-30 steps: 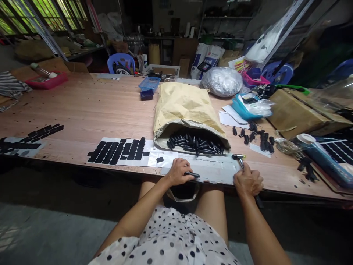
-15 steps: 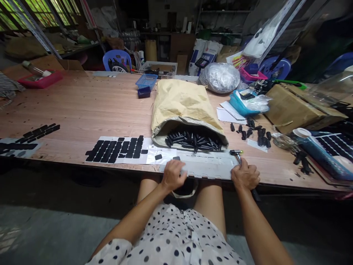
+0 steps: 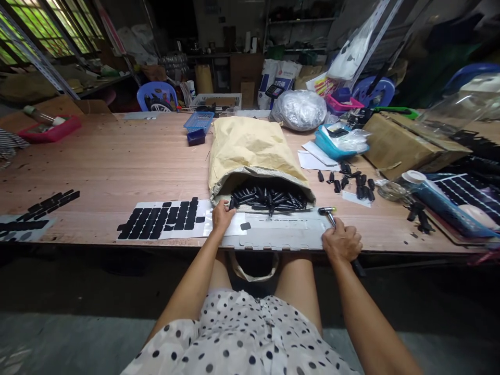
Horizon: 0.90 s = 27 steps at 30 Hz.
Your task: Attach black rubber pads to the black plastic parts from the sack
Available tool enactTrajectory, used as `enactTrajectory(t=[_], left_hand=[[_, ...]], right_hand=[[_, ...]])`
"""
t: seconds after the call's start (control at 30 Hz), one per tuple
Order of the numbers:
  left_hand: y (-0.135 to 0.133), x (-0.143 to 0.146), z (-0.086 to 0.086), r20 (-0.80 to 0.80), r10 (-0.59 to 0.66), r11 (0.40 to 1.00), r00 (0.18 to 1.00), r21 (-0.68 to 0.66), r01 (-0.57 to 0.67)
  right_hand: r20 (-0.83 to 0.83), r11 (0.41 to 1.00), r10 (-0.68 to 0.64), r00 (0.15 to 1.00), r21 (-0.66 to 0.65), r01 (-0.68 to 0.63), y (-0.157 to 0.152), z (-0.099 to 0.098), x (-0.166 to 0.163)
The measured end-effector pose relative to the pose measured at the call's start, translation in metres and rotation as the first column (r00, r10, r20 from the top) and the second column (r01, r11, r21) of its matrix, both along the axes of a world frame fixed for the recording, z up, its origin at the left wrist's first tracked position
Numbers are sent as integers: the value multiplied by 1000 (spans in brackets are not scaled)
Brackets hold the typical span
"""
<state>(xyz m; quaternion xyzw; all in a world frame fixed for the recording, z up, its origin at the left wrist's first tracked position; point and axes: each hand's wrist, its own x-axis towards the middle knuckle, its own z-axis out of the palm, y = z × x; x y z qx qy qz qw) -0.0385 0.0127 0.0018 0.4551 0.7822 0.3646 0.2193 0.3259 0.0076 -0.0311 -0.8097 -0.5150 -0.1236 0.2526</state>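
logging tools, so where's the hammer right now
In the head view, the hammer is right of centre, gripped in the right hand, its head by the right end of the grey board.

We see a pink tray (image 3: 52,135) at ten o'clock, a plastic chair (image 3: 156,86) at eleven, a bulging bag (image 3: 300,111) at one, a cardboard box (image 3: 402,143) at two.

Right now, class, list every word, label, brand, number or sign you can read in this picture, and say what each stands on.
"丙烯": large characters on the white-and-blue sack in the background; its smaller print is too small to read.
Yellow-and-pink packet: any print is too blurred to read.
I can read no other text.
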Motion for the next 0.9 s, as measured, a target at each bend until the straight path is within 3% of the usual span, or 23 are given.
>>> enactTrajectory(t=[0.13,0.2,0.3,0.4,0.67,0.8,0.9], left_hand=[[-20,2,1,38,-22,995,999,101,18],[-29,13,0,-5,-177,972,984,154,176],[-35,38,-2,-120,-489,851,864,152,503],[-30,57,-5,-180,-632,758,754,61,650],[-23,64,-10,-169,-603,787,780,30,616],[-21,66,-10,-146,-608,787,780,17,617],[-16,65,-9,-135,-630,771,764,5,637]], right_hand=[[-17,1000,-9,1000,5,9,1,0,-2],[-28,1000,-7,1000,2,7,0,1,-3],[-51,1000,-7,999,-26,5,0,5,-6],[-84,998,-12,996,-68,6,-1,8,-8],[-199,999,48,979,-13,-52,-5,14,-1],[-309,958,272,911,175,-227,-26,23,-19],[-379,860,510,773,241,-449,-51,27,-50]])
